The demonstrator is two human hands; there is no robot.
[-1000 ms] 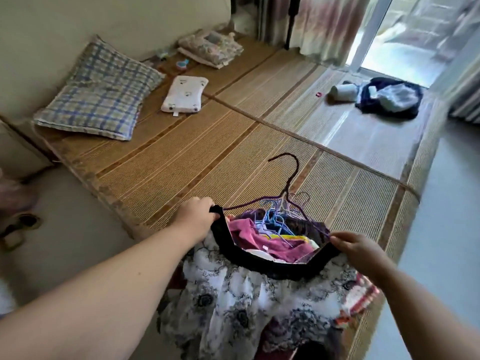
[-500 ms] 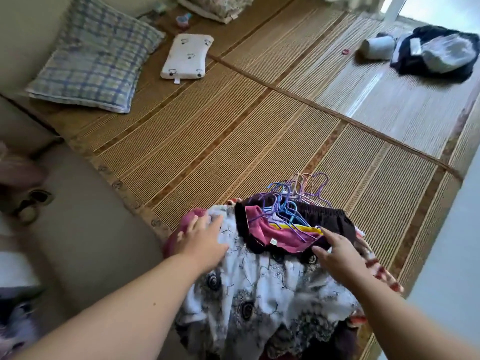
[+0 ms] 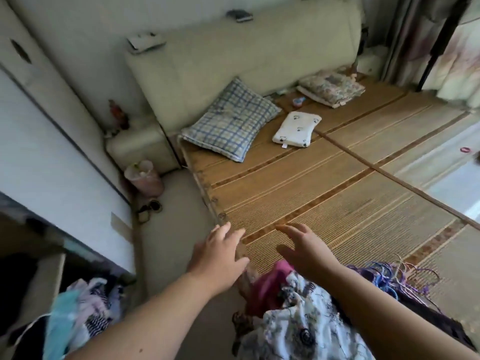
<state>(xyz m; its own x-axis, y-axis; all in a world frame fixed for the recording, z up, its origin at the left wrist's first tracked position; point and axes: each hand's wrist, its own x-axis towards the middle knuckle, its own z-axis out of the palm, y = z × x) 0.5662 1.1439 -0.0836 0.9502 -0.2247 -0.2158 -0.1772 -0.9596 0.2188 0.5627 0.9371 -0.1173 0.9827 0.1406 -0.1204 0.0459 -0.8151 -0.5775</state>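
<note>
A pile of clothes (image 3: 298,323), white with dark flower print over pink and dark pieces, lies on the near corner of the straw mat bed (image 3: 324,203). A bundle of purple and blue wire hangers (image 3: 394,279) sticks out on its right. My left hand (image 3: 220,255) hovers above the bed's near edge with fingers spread, holding nothing. Just beyond the pile, my right hand (image 3: 304,250) floats over the mat, fingers spread and empty. Neither hand touches the clothes.
A blue checked pillow (image 3: 231,123), a small white pillow (image 3: 296,129) and a folded floral blanket (image 3: 331,88) lie at the bed's head by a cream headboard (image 3: 233,55). An open wardrobe with clothes (image 3: 78,315) stands at the left, and a pink bin (image 3: 144,178) sits on the floor.
Both hands let go of the clothes and lifted off the pile toward the left. The view swung left and up, bringing the wardrobe and headboard into sight.
</note>
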